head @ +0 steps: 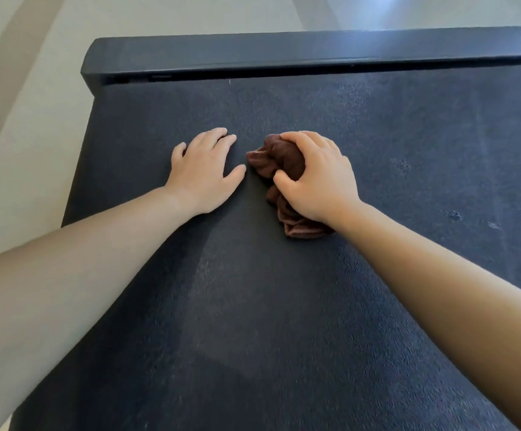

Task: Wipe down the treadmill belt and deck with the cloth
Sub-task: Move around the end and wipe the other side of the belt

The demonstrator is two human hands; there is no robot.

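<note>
Cloth (284, 163): brown terry, bunched into a wad, lying on the treadmill belt (253, 306) near its far end, under and just left of the right hand.
Right hand (318, 178): palm down on the cloth, fingers curled over its far edge and thumb hooked into its near left side, so the wad is clutched and pressed to the belt.
Left hand (206, 172): empty, fingers spread and flat on the belt, just left of the cloth with a narrow strip of belt between thumb and fabric; it appears to serve as a brace.
Cloth long axis: runs from far-left to near-right, roughly in line with the right forearm, with a loose tail trailing toward the wrist.
Unwiped area: pale specks and smudges (455, 215) sit on the belt well to the right of the right hand; the surface to the left looks cleaner.
Deck end cap (284, 57): dark bar across the far end of the belt, beyond both hands, untouched by the cloth.
Judgement: the next stroke most likely calls for a rightward sweep by the right hand, since the marks lie on that side.
</note>
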